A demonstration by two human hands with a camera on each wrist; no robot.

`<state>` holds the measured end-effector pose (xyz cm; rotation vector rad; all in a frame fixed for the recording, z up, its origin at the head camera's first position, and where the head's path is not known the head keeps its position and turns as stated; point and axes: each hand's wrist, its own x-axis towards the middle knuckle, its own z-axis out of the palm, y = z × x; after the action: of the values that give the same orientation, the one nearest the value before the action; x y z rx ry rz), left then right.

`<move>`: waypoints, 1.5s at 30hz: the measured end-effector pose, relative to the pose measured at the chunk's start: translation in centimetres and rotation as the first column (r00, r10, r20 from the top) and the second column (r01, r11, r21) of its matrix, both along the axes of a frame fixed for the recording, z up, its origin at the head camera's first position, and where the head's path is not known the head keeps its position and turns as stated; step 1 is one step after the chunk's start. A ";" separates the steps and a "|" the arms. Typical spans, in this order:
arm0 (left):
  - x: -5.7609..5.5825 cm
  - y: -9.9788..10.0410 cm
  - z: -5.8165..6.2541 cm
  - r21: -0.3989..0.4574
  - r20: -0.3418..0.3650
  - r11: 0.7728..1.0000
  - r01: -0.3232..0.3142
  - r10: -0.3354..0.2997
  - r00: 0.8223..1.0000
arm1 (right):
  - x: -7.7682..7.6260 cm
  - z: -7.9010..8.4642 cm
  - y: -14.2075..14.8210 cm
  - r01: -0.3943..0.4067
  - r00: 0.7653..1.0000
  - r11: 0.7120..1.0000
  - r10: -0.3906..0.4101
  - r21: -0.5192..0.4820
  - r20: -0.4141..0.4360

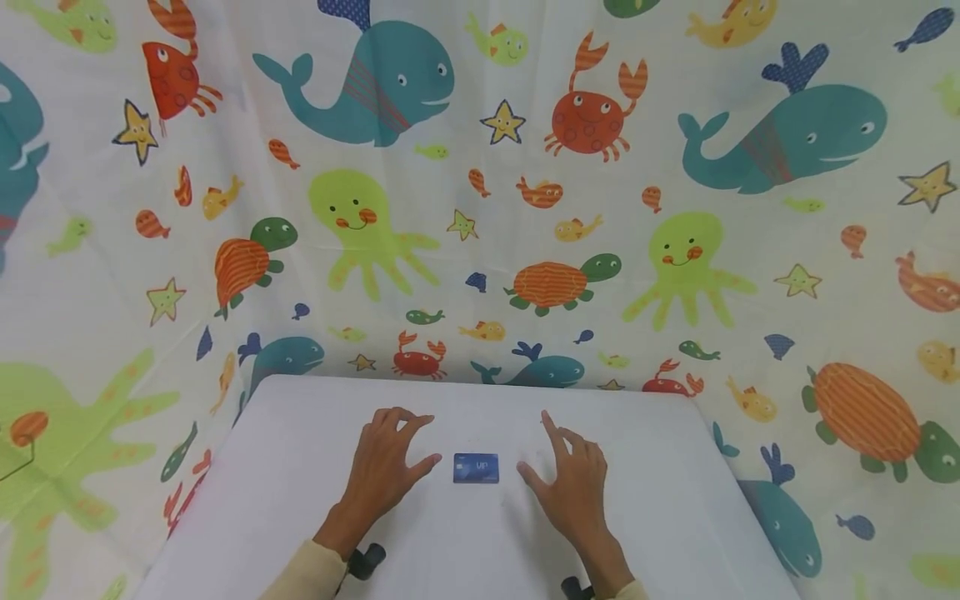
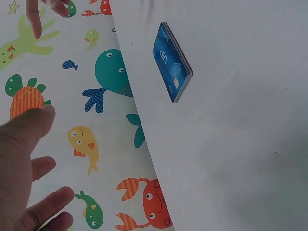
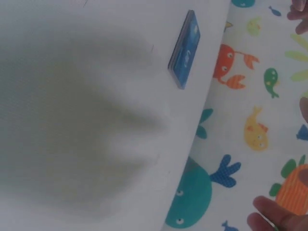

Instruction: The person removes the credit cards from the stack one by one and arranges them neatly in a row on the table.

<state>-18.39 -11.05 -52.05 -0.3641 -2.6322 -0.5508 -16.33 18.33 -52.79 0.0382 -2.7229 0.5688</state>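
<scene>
Place: screened-off tabletop area; room type indeterminable.
Table: white-topped.
Cloth: sea-animal print, hanging behind and beside the table.

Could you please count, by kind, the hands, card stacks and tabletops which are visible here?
Hands: 2 (left hand, right hand)
Blue card stack: 1 (its separate cards cannot be counted)
White tabletop: 1
Total: 4

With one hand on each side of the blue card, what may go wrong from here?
The blue card shows layered edges, so if it is a stack, an uneven squeeze might spread the layers.
It lies flat on the white table, so a grip might slip off its low edge.
The left hand and right hand are both apart from it; one arriving first might push it askew.
</scene>
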 end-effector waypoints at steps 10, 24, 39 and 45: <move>-0.5 0.7 -2.1 0.004 0.068 1.000 0.024 -0.024 0.997 | -0.8 -1.8 -0.6 -0.053 0.998 0.995 0.055 -0.086 0.025; -1.7 1.7 -5.0 0.035 0.143 0.997 0.071 -0.075 0.987 | -1.9 -4.2 -0.9 -0.083 0.991 0.988 0.095 -0.130 0.088; -2.5 2.6 -6.7 0.006 0.210 0.995 0.098 -0.097 0.973 | -3.4 -6.4 -1.2 -0.148 0.962 0.981 0.172 -0.129 0.210; -3.0 2.7 -7.2 0.039 0.234 0.993 0.113 -0.119 0.965 | -4.1 -6.9 -1.5 -0.177 0.950 0.974 0.206 -0.139 0.236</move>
<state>-21.43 -8.38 -59.25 -0.4740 -2.8419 -0.7042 -20.39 16.87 -59.71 0.2183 -2.9428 0.8387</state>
